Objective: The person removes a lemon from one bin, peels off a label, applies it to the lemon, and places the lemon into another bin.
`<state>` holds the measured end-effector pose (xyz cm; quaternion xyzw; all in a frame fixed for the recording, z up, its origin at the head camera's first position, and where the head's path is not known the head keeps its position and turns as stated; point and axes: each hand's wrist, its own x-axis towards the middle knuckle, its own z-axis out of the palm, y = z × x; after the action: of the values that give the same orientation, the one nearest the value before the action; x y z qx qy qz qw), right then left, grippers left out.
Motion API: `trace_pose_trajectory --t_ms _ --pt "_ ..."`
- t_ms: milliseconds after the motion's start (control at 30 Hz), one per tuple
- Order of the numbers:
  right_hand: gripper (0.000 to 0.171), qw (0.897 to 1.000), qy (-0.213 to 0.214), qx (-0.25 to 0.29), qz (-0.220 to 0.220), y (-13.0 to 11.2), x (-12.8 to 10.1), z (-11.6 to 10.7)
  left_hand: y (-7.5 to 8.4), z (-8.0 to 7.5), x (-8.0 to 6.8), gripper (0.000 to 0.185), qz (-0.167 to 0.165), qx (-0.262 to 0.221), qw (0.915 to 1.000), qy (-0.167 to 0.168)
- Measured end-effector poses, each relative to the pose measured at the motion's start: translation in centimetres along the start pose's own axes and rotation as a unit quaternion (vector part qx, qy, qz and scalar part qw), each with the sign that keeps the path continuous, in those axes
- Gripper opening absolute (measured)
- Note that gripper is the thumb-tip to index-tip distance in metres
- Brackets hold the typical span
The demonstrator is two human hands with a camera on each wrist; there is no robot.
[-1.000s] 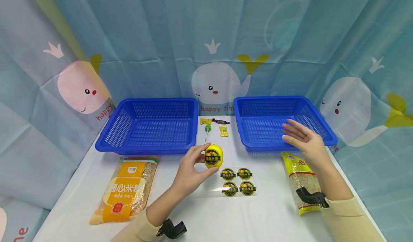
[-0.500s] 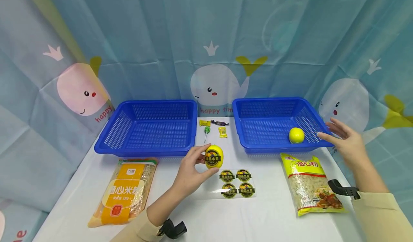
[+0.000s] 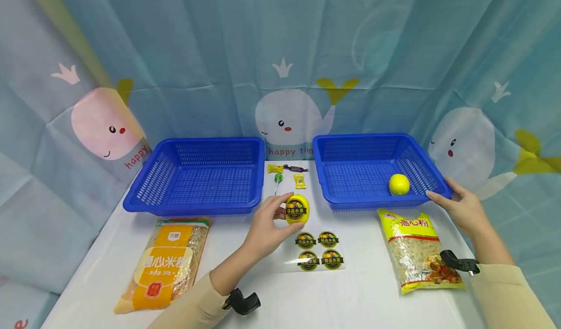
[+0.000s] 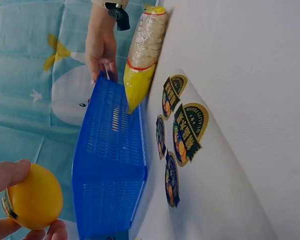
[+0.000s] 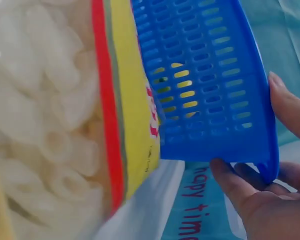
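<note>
My left hand [image 3: 282,213] pinches a yellow lemon [image 3: 297,209] bearing a dark round sticker, held just above the table between the two baskets. The wrist view shows the same lemon [image 4: 34,196] between thumb and fingers [image 4: 5,175]. A plain second lemon [image 3: 399,184] lies inside the right blue basket [image 3: 350,146], near its front right. My right hand [image 3: 453,203] grips that basket's front right corner, fingers [image 5: 235,182] curled under the rim [image 5: 262,150]. A clear sheet of round stickers [image 3: 317,251] lies just below the held lemon.
An empty left blue basket [image 3: 144,200] stands at the back left. Small candies and a lollipop [image 3: 277,182] lie between the baskets. One noodle bag [image 3: 164,265] lies front left, another [image 3: 416,251] front right by my right forearm. A whale-print curtain [image 3: 289,75] closes off the back.
My right hand swung from over the right basket out to the right, then came down onto its front right corner, leaving a lemon inside. The left hand's lemon shifted slightly right.
</note>
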<state>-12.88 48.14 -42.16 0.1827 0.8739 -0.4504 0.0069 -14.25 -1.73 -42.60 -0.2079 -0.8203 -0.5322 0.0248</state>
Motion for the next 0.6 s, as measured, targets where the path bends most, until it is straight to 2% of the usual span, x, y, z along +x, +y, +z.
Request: trace_pose_trajectory --t_ms 300,467,600 --pt "0.100 0.999 0.024 0.025 0.016 0.0 -0.7 0.2 0.7 2.4 3.9 0.072 -0.023 0.000 0.9985 -0.049" --pt "0.100 0.999 0.025 0.030 0.018 -0.1 -0.7 0.3 1.7 4.0 6.4 0.072 -0.027 -0.007 0.9978 -0.061" --pt "0.101 0.999 0.025 0.032 0.020 0.0 -0.6 0.5 2.4 5.4 8.0 0.072 -0.027 0.009 0.9974 -0.066"
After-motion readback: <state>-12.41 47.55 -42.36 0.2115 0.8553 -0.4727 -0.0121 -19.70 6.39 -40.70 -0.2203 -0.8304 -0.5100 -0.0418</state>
